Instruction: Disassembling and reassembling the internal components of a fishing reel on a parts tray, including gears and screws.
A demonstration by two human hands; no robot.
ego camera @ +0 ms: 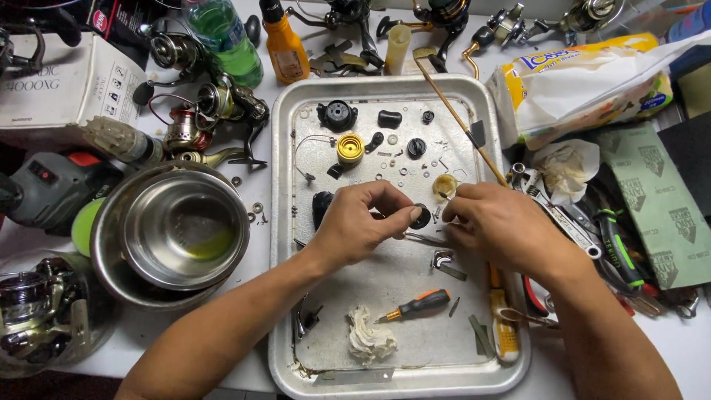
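Black disc [421, 216]: pinched in left hand [363, 222] fingertips, mid-tray [285, 222]; right hand [496, 222] curled, touching disc's right side; grip unclear.

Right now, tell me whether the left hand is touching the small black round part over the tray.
Touching. The head view shows the left hand pinching the small black round part between thumb and fingertip, no gap visible.

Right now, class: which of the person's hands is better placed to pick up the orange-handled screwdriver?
Right, probably. The screwdriver lies below the right hand, handle toward it. The left hand pinches a small black part.
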